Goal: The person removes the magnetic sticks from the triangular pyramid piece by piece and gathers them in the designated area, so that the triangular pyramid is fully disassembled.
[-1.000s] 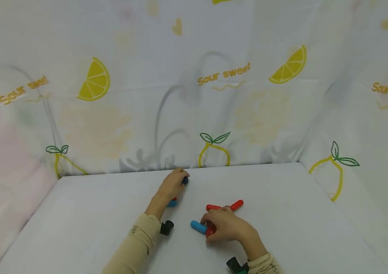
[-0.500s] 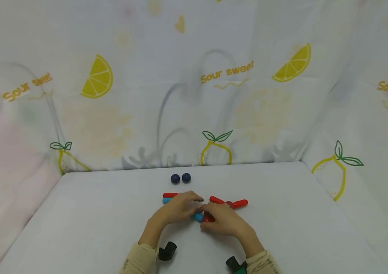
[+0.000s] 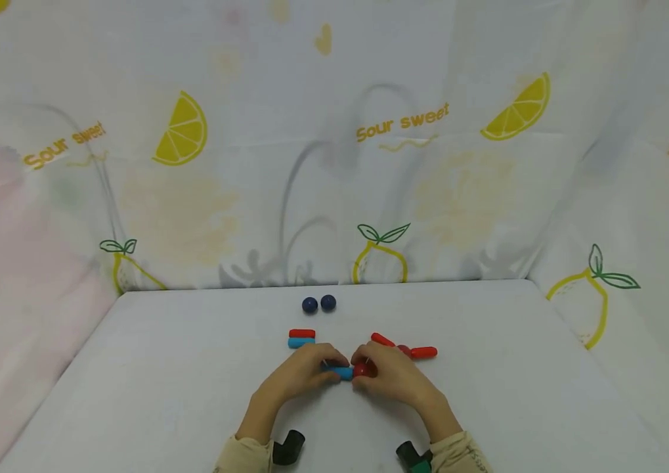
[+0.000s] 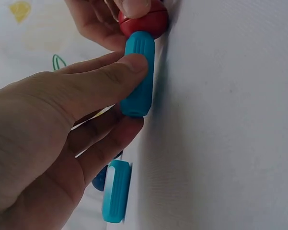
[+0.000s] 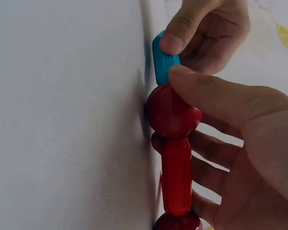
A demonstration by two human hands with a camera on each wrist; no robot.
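My left hand (image 3: 304, 376) pinches a blue rod (image 4: 140, 81) between thumb and fingers. One end of that rod touches a glossy red ball (image 5: 171, 111), which my right hand (image 3: 398, 376) grips with thumb and fingertips. In the right wrist view a red rod (image 5: 176, 177) runs on from this ball to a second red ball (image 5: 178, 222), under the curve of my right fingers. Beyond the right hand, two red rods (image 3: 425, 353) meet at a red ball (image 3: 404, 351); part of this chain is hidden by the hand.
Two dark blue balls (image 3: 319, 303) sit side by side near the far table edge. A loose red rod (image 3: 302, 333) and a loose blue rod (image 3: 301, 343) lie parallel behind my left hand. The white table (image 3: 145, 381) ends at a lemon-print cloth (image 3: 251, 164).
My left hand has come back from the dark blue balls, leaving two side by side, and now holds the blue rod. My right hand stays at the red ball, slightly farther forward.
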